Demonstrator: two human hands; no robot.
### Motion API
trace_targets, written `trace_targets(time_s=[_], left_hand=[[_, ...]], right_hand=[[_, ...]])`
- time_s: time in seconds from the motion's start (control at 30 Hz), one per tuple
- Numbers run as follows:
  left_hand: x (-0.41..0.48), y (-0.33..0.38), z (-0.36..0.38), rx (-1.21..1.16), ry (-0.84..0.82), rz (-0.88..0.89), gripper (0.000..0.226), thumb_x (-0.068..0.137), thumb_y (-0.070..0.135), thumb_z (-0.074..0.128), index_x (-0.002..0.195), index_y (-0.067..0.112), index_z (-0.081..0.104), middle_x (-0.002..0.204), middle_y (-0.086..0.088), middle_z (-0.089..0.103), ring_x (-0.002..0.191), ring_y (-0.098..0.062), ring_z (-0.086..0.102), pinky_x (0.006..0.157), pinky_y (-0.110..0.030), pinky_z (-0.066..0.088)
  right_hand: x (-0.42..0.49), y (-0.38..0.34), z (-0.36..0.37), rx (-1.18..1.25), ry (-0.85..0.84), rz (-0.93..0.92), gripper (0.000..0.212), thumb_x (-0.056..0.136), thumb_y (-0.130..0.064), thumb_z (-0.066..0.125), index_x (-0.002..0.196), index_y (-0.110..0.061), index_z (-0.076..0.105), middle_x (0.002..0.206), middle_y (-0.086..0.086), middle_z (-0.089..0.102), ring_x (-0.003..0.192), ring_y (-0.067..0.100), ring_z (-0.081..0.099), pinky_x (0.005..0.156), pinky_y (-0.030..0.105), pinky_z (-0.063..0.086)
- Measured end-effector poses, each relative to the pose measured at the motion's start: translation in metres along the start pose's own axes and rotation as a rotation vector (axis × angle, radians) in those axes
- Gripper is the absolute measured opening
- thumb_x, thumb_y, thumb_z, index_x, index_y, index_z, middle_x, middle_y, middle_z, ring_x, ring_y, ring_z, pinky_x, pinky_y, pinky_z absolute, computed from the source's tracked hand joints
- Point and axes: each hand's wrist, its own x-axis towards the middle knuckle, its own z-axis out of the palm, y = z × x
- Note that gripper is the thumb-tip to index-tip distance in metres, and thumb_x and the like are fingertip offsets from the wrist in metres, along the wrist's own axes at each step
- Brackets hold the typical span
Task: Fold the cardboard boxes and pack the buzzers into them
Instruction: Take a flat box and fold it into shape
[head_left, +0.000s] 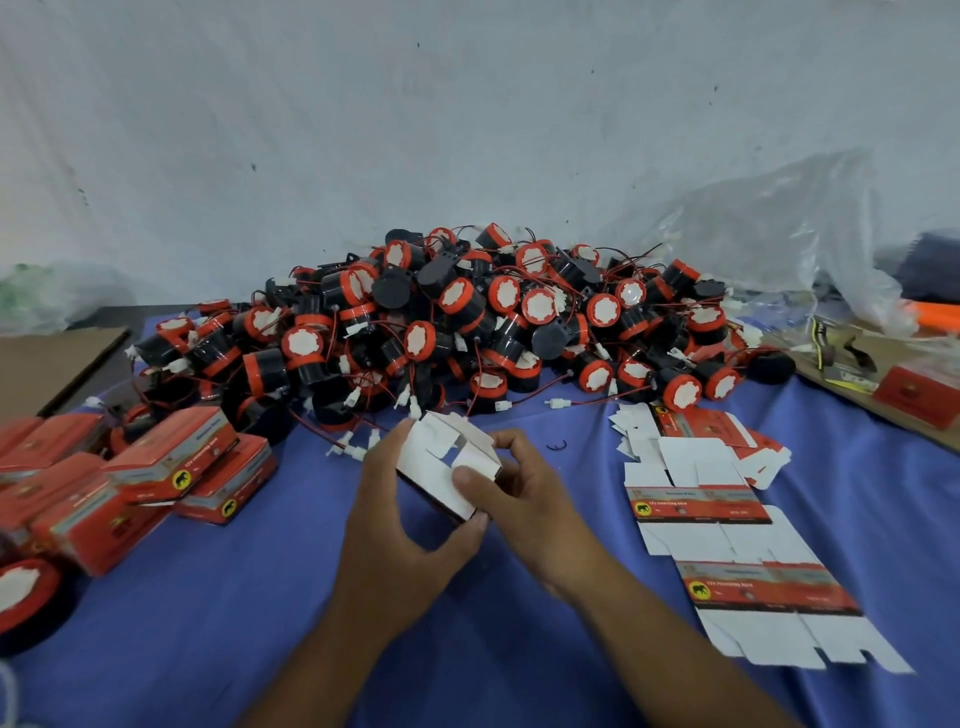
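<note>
Both hands fold 1 box (447, 467) just above the counter (249, 623): left hand (400, 504) grips its underside, right hand (524, 493) pinches the white end flaps shut. Several closed boxes (182, 467) sit at left (contents can't be seen). A big heap of loose buzzers (467, 322) and flat blanks (727, 525) at right remain, so prob. most of the job is left.
</note>
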Motion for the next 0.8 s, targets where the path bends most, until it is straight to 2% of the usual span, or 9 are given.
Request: trace_targets(time_s=[0.07,0.13,0.2,0.3,0.33,0.43,0.57,0.63,0.8], left_hand=[[0.001,0.001,0.0,0.059,-0.001,0.04,0.087,0.07,0.057,0.069,0.145,0.046,0.025,0.144,0.032,0.034,0.132,0.011,0.035,0.096,0.001,0.03],[0.002,-0.001,0.002,0.117,0.013,0.088,0.085,0.074,0.055,0.067,0.147,0.032,0.032,0.145,0.021,0.037,0.133,0.002,0.038,0.097,0.0,0.03],[0.004,-0.003,0.003,0.166,0.026,0.127,0.084,0.075,0.051,0.067,0.147,0.021,0.037,0.144,0.016,0.038,0.132,-0.003,0.04,0.098,0.0,0.03],[0.003,-0.006,0.003,0.199,0.013,0.157,0.086,0.074,0.05,0.067,0.147,0.018,0.037,0.142,0.018,0.036,0.129,-0.003,0.04,0.099,-0.001,0.029],[0.003,-0.008,0.003,0.209,0.003,0.162,0.086,0.074,0.051,0.066,0.147,0.018,0.037,0.143,0.014,0.038,0.129,-0.005,0.041,0.1,-0.005,0.031],[0.003,-0.012,0.005,0.266,-0.001,0.192,0.085,0.076,0.052,0.065,0.149,0.018,0.035,0.144,0.001,0.042,0.13,-0.011,0.042,0.099,-0.025,0.041],[0.004,-0.013,0.006,0.284,0.005,0.239,0.084,0.078,0.049,0.065,0.149,0.02,0.03,0.146,0.0,0.04,0.131,-0.02,0.045,0.099,-0.037,0.048],[0.004,-0.015,0.007,0.285,0.003,0.25,0.084,0.078,0.047,0.066,0.148,0.019,0.031,0.145,-0.002,0.041,0.132,-0.023,0.045,0.099,-0.043,0.049],[0.004,-0.014,0.006,0.306,0.0,0.236,0.082,0.076,0.046,0.067,0.145,0.012,0.039,0.142,-0.003,0.046,0.129,-0.021,0.047,0.094,-0.048,0.052]], right_hand=[[-0.001,-0.001,-0.004,-0.03,-0.029,-0.006,0.029,0.083,-0.039,0.074,0.105,-0.029,0.059,0.104,0.018,0.069,0.09,0.02,0.065,0.084,0.045,0.054],[-0.001,-0.002,-0.007,-0.065,-0.068,-0.017,0.028,0.087,-0.037,0.072,0.11,-0.029,0.058,0.101,0.009,0.072,0.089,0.016,0.066,0.08,0.036,0.056],[-0.003,-0.006,-0.008,-0.083,-0.094,-0.033,0.039,0.088,-0.049,0.066,0.116,-0.025,0.054,0.103,0.004,0.072,0.092,0.015,0.066,0.081,0.032,0.055],[-0.005,-0.009,-0.006,-0.061,-0.088,-0.033,0.069,0.085,-0.072,0.053,0.112,-0.009,0.052,0.103,0.016,0.062,0.097,0.023,0.056,0.09,0.052,0.047],[-0.005,-0.009,-0.006,-0.052,-0.084,-0.029,0.062,0.087,-0.068,0.054,0.108,-0.01,0.053,0.099,0.014,0.062,0.095,0.021,0.057,0.087,0.05,0.047],[-0.003,-0.009,-0.008,-0.051,-0.081,-0.006,0.03,0.089,-0.046,0.064,0.102,-0.019,0.056,0.095,0.004,0.068,0.088,0.012,0.064,0.077,0.025,0.051],[-0.003,-0.008,-0.008,0.1,-0.125,0.012,0.05,0.087,-0.051,0.065,0.113,-0.01,0.052,0.101,0.008,0.062,0.095,0.02,0.058,0.088,0.035,0.048],[-0.002,-0.008,-0.008,0.134,-0.11,0.034,0.045,0.086,-0.054,0.063,0.106,-0.015,0.056,0.098,0.004,0.062,0.093,0.018,0.056,0.089,0.037,0.046],[-0.001,-0.006,-0.008,0.032,-0.089,0.012,0.027,0.081,-0.035,0.076,0.101,-0.028,0.059,0.098,0.005,0.069,0.09,0.017,0.063,0.081,0.034,0.052]])
